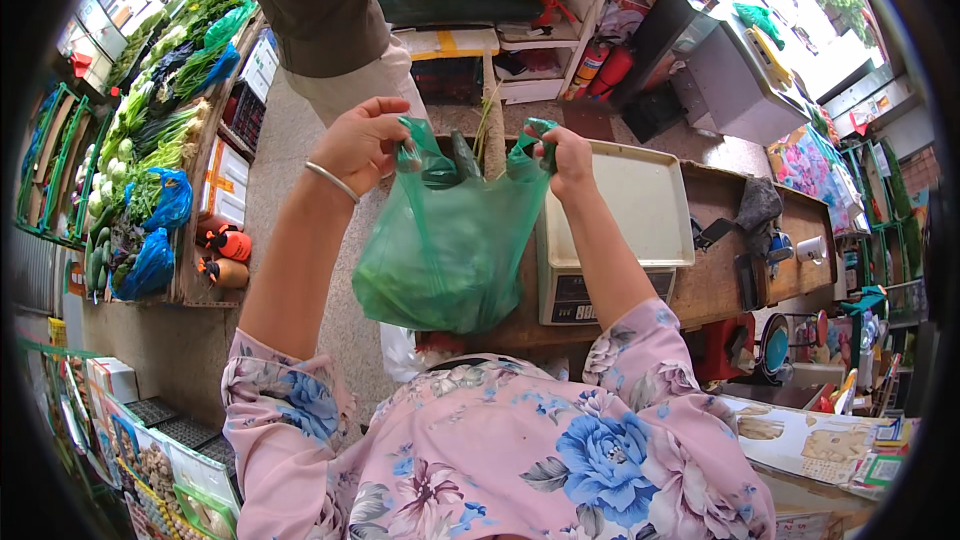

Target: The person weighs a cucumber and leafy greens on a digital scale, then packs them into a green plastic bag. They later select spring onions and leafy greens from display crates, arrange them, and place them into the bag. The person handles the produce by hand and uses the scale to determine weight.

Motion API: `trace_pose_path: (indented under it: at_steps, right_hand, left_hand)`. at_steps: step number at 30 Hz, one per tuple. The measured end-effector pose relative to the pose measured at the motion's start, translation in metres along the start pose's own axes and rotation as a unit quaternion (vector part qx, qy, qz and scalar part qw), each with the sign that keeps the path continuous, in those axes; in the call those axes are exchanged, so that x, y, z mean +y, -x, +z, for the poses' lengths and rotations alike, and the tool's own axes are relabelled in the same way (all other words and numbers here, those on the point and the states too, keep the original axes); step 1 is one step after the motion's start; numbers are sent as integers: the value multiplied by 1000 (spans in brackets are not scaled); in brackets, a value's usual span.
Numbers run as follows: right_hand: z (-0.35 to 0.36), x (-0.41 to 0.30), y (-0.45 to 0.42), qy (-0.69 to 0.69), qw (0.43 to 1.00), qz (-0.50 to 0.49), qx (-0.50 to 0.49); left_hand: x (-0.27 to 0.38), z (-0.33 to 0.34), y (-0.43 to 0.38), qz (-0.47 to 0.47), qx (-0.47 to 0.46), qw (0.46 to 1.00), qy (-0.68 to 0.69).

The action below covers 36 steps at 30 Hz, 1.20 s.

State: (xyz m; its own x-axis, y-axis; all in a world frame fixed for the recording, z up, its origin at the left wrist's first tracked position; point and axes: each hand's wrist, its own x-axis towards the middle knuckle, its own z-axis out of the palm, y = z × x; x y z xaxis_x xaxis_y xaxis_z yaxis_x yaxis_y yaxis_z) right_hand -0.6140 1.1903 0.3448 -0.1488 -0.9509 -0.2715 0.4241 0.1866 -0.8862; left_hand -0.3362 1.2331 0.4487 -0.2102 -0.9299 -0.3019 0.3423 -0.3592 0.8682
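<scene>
A green plastic carrier bag [450, 255] hangs in front of me, full of leafy vegetables and what looks like a cucumber [465, 156] poking up at its mouth. My left hand [367, 142], with a bangle at the wrist, grips one handle. The other handle is in my right hand [566, 159], fingers closed around it. The bag's mouth is spread between both hands. Just right of it, a weighing scale [622, 199] with a flat cream pan stands on the wooden table, partly behind my right forearm.
Another person [330, 7] stands close ahead on the left. Left lies a stall of leafy vegetables [157, 135]. On the wooden table [720, 277] are a white mug [811, 250] and a grey cloth-like item [757, 206]. Red fire extinguishers [615, 71] stand beside the white shelves [540, 41].
</scene>
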Motion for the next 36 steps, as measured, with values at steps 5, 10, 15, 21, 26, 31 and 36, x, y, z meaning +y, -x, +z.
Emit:
trace_pose_path:
  at_steps: [5, 10, 15, 21, 26, 31, 36]
  right_hand:
    - [1, -32, 35, 100, 987, -63, -105]
    - [4, -73, 89, 133, 973, -104, -157]
    - [11, -95, 104, 97, 971, -93, -199]
    - [21, -55, 66, 216, 962, -52, -159]
    - [39, -16, 33, 302, 937, -62, -165]
    - [51, 10, 13, 536, 810, -217, -100]
    - [97, 18, 41, 641, 753, -130, -69]
  left_hand:
    - [10, 49, 34, -27, -78, 997, 10]
    - [17, 72, 89, -1, -130, 991, 27]
    - [11, 24, 48, 1, -77, 990, 119]
    - [-12, 29, -30, -28, 20, 999, 30]
    - [-31, 39, -93, -56, 32, 996, -54]
    - [-63, 35, -152, -79, -39, 989, -120]
    - [-107, -23, -200, -108, -108, 984, -90]
